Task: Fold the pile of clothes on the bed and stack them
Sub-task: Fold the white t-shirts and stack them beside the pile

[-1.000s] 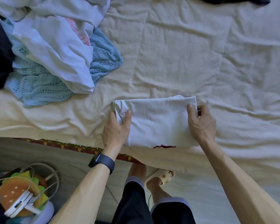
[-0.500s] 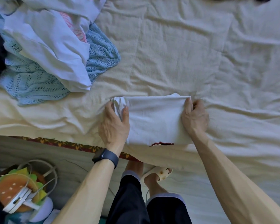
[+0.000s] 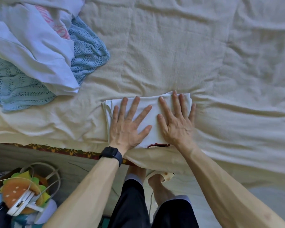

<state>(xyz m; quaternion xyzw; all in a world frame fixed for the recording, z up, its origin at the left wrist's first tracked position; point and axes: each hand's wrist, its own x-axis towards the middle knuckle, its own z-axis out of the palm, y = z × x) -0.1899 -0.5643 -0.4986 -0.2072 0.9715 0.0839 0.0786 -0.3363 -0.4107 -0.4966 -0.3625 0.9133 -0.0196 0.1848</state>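
Both hands have let go of the cloth's (image 3: 152, 116) side edges: left hand (image 3: 127, 127) and right hand (image 3: 176, 124) now press it flat, fingers spread wide, near the bed (image 3: 171, 46) edge.

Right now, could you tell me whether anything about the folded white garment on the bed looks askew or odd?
Slightly: a dark red strip pokes out from under the near edge of the folded white garment, between the flat left hand and right hand. Its left-end layers look uneven.
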